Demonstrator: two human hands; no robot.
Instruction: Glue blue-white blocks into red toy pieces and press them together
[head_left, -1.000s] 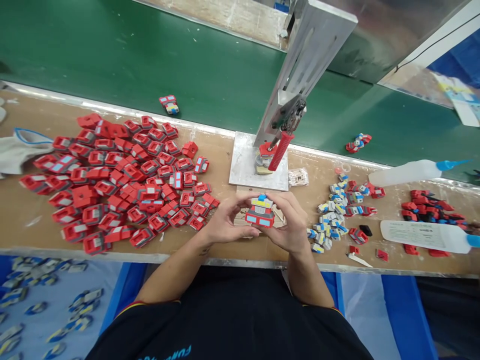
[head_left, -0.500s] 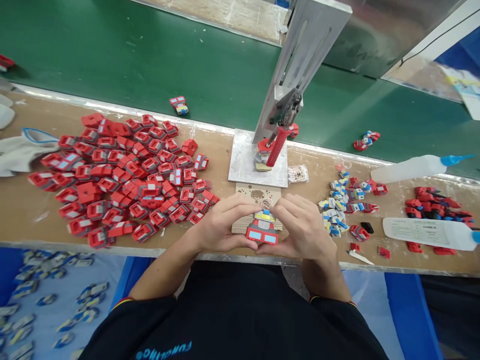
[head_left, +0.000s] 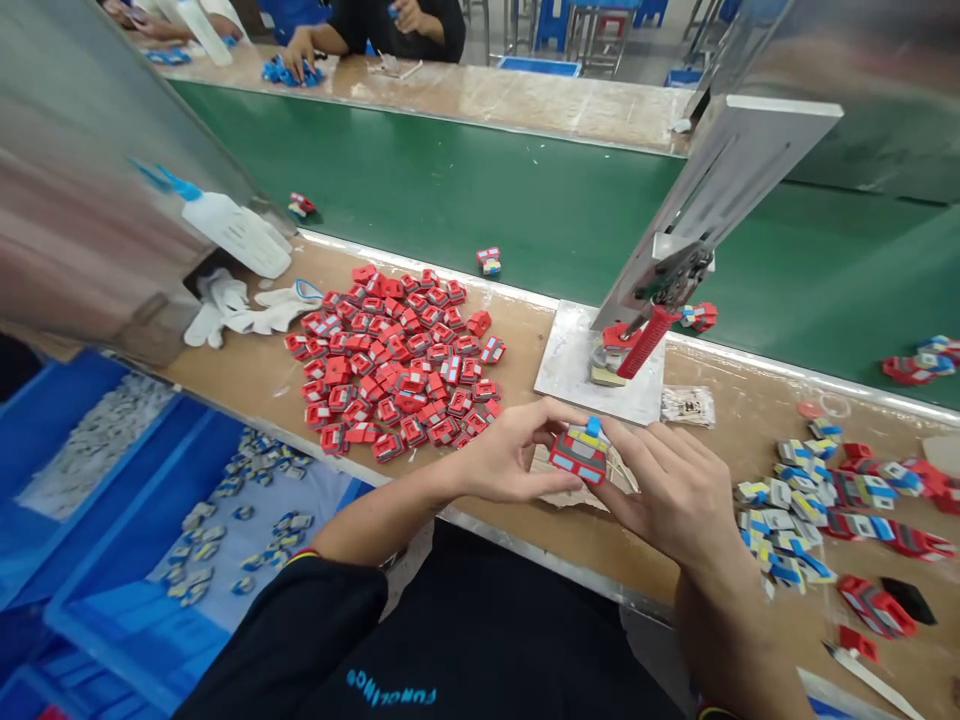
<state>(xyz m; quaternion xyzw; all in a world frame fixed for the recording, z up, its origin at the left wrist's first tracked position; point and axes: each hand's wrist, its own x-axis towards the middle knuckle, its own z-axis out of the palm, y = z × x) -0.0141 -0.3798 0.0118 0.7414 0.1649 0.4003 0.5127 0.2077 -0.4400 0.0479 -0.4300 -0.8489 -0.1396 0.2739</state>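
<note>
Between my hands is a red and grey toy body piece (head_left: pixel 577 456) with light-blue windows and a yellow, white and blue upper part. My left hand (head_left: pixel 504 452) pinches its left side with thumb and fingers. On the other side, my right hand (head_left: pixel 671 485) grips it too, fingertips close to the blue tip. Just beyond stands a metal hand press (head_left: pixel 694 235) with a red handle (head_left: pixel 649 342), on a pale base plate (head_left: pixel 559 350). A large pile of similar red pieces (head_left: pixel 397 360) lies left of my hands.
White, blue and yellow parts (head_left: pixel 787 500) lie at right, near a knife (head_left: pixel 874 680). A green conveyor belt (head_left: pixel 420 170) runs behind the bench. White gloves (head_left: pixel 225 305) and a bottle (head_left: pixel 236 232) sit at left, blue bins (head_left: pixel 112 600) below. Across the belt, a person's hand (head_left: pixel 304 50) touches blue parts.
My view has swung left and up, bringing the bins, gloves and people across the belt into sight. Both hands still hold the toy piece, which is now slightly tilted.
</note>
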